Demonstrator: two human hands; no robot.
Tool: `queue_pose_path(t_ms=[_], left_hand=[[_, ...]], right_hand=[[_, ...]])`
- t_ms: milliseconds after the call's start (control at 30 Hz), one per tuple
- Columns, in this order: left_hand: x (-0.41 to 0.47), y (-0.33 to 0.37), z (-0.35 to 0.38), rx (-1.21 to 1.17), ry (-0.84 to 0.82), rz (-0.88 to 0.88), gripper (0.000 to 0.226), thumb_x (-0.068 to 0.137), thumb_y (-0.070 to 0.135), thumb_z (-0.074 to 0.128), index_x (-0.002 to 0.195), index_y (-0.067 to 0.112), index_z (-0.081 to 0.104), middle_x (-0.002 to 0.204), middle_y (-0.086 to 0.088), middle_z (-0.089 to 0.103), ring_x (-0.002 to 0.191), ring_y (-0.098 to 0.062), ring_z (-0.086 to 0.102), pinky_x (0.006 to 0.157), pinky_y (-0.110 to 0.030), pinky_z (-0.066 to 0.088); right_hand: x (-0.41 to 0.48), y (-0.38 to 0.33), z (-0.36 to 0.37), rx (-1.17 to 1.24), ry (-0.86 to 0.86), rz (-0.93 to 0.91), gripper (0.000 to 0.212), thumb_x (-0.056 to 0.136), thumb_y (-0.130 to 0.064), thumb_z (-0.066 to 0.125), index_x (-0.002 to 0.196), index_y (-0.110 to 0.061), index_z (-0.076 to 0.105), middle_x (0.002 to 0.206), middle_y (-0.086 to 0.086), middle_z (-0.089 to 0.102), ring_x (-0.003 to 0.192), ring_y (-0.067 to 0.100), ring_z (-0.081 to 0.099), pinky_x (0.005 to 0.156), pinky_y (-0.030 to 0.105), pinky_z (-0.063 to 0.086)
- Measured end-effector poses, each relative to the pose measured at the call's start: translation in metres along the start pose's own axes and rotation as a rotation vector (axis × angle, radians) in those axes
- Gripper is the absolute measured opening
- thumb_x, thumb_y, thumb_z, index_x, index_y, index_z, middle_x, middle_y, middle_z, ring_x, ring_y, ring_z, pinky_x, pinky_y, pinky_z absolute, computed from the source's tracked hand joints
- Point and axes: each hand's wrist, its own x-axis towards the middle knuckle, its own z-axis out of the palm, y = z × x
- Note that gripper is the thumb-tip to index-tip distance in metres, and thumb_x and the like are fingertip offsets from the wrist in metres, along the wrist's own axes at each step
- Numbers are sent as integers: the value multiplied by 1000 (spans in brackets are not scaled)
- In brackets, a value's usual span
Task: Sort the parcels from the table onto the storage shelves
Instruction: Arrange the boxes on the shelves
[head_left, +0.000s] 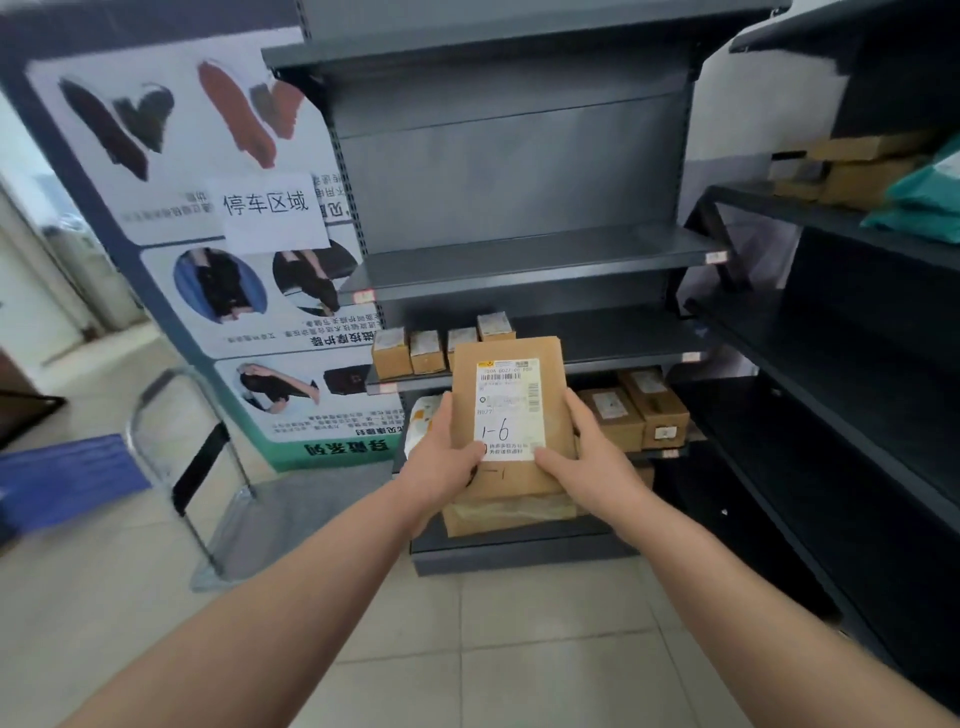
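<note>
I hold a flat brown cardboard parcel (506, 410) upright in front of the dark metal shelf unit (519, 260). Its white label reads "1-6" by hand. My left hand (441, 457) grips its lower left edge, thumb on the label. My right hand (587, 452) grips the lower right edge, thumb on the label's corner. Behind it, several small brown boxes (410, 351) stand on a middle shelf. More boxes (634, 408) sit one shelf lower at the right, and a white packet (421, 421) shows at the left. A brown parcel (509, 514) lies on the bottom shelf.
A second dark shelf unit (857, 322) runs along the right, with brown boxes (852, 171) and a teal bag (924, 202) on it. A poster stand (234, 208) and a metal trolley handle (182, 447) are at the left. Tiled floor (519, 649) lies below.
</note>
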Motion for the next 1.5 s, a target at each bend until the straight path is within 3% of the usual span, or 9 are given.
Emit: queue_pose_path(t_ms=[133,267,367,700,900,1000,1100,1233,1500], left_hand=[[32,4,-16,0,27,9,74,97,18,52,153,37,8,144,5,48,112,-21,57,96,-46,51],[74,5,-37,14,66,3,78,98,23,53,153,39,0,148,3,44,116,-23,56,99,-46,49],[113,1,-61,5,106,17,78,98,23,53,153,39,1,150,4,40,121,-24,53,100,-48,48],[308,2,-203,-3,197,146,75,98,21,51,154,36,3,151,6,38,120,-22,51,101,-45,46],[407,27,-259,-36,216,236,70,98,21,52,154,32,11,143,7,46,115,-17,55,97,-38,48],[447,36,-271,-107,201,284,54,95,22,57,144,33,36,131,13,54,111,-9,58,92,-29,49],[477,33,-277,72,191,305,38,92,20,61,128,31,55,117,7,65,101,-11,63,81,-21,48],[503,22,-279,498,248,404,42,90,15,61,131,15,56,123,1,60,108,-20,59,94,-32,47],[535,27,-284,621,284,374,38,91,13,58,129,17,56,125,-2,60,106,-23,60,88,-33,48]], right_hand=[[39,-6,11,21,-26,-26,84,90,-28,63,150,-44,7,147,-11,40,123,13,47,82,28,47],[88,-19,27,-2,-33,-41,85,90,-29,63,150,-43,4,148,-6,38,125,19,48,95,40,49],[133,-33,47,-52,-45,-59,85,90,-34,63,148,-48,1,147,-8,39,121,20,51,93,45,52],[337,-124,147,-34,6,-147,85,91,-33,62,150,-44,2,147,-8,40,125,19,47,99,46,47],[436,-165,173,23,79,-204,79,88,-33,65,151,-37,17,148,-7,40,129,17,43,104,45,43],[478,-172,176,-60,106,-246,67,87,-34,65,147,-32,34,153,-3,30,137,16,34,113,37,31],[512,-168,180,-304,93,-348,50,93,-29,59,141,-29,45,156,-4,27,139,14,31,111,28,25],[546,-158,192,-430,129,-362,40,97,-17,52,134,-29,51,151,-9,35,132,15,40,107,27,30],[576,-155,205,-477,175,-392,37,96,-13,51,131,-27,52,151,-5,36,129,17,45,104,30,35]])
